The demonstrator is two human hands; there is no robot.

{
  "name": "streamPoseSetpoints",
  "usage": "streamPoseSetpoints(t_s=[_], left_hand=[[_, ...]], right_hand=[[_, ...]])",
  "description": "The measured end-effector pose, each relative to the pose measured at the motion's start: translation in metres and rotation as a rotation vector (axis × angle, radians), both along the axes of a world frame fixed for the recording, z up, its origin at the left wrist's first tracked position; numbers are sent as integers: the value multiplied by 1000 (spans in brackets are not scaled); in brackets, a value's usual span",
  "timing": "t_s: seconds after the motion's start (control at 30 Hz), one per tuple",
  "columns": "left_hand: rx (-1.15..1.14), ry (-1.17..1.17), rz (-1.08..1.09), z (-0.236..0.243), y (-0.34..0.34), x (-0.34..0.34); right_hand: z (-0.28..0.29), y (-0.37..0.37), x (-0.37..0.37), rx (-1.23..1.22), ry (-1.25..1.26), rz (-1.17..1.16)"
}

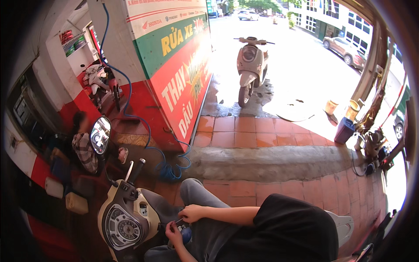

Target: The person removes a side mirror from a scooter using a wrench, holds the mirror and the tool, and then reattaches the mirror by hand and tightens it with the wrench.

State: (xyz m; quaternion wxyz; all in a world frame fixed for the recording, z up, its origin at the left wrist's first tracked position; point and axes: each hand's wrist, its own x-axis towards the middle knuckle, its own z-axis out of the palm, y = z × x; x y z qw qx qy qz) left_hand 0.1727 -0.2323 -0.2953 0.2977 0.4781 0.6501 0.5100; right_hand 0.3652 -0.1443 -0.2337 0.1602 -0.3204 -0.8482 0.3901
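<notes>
Closest up is a black sleeve (288, 222), right arm (231, 214) pretty much straight across the jeans (205, 196). Right hand (191, 213) and left hand (174, 234) pinch some thin little thing (180, 221), too small to ID, near the rider-side edge of the scooter (127, 228) front.

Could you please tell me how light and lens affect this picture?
Head view: glare bleaches the street behind the parked scooter. Same view: the right hand and left hand are in softer shade. Same view: fisheye distortion curves the lines of the tiled floor toward the edge.
</notes>
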Motion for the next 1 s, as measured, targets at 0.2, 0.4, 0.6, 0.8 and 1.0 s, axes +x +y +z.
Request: streamPoseSetpoints(t_s=[0.2,0.4,0.6,0.8,1.0], left_hand=[[-10,23,26,8,-3,3],[-11,16,55,-4,-2,-3],[-36,36,87,-29,1,-11],[-56,3,92,-25,2,-7],[-56,-26,90,-17,5,-1]], right_hand=[[-5,1,-4,14,-78,20],[-6,-2,-5,51,6,51],[-9,-2,-8,53,34,-7],[-13,0,-7,63,28,10],[-19,-4,-9,100,-32,-1]])
